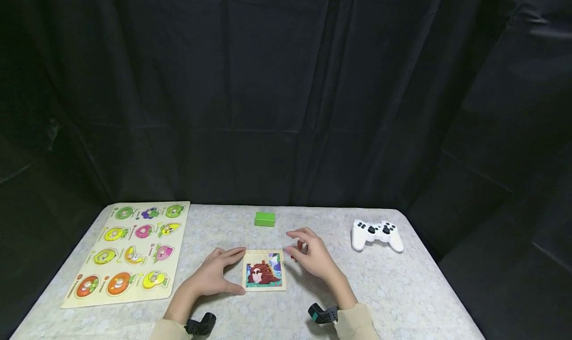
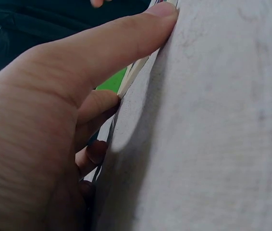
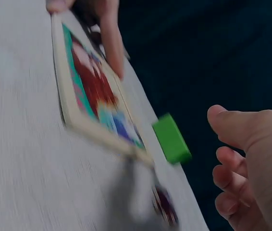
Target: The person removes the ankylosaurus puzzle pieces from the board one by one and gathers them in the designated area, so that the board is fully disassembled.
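A small square wooden picture puzzle (image 1: 264, 275) lies flat on the table, its picture a dark red spiky figure. Plain pale wood shows at its upper left. My left hand (image 1: 214, 276) holds the puzzle's left side between thumb and index finger, one at each left corner. To the puzzle's right hovers my right hand (image 1: 315, 255), thumb and index finger apart with nothing between them. A dark red puzzle piece (image 3: 165, 206) lies on the table beside the puzzle's right edge, partly covered by the right fingers in the head view.
A green block (image 1: 265, 219) sits behind the puzzle. At the left lies a large fruit puzzle board (image 1: 178, 260), close to my left hand. A white game controller (image 1: 377, 234) rests at the right. Black cloth (image 1: 286, 106) hangs behind the table.
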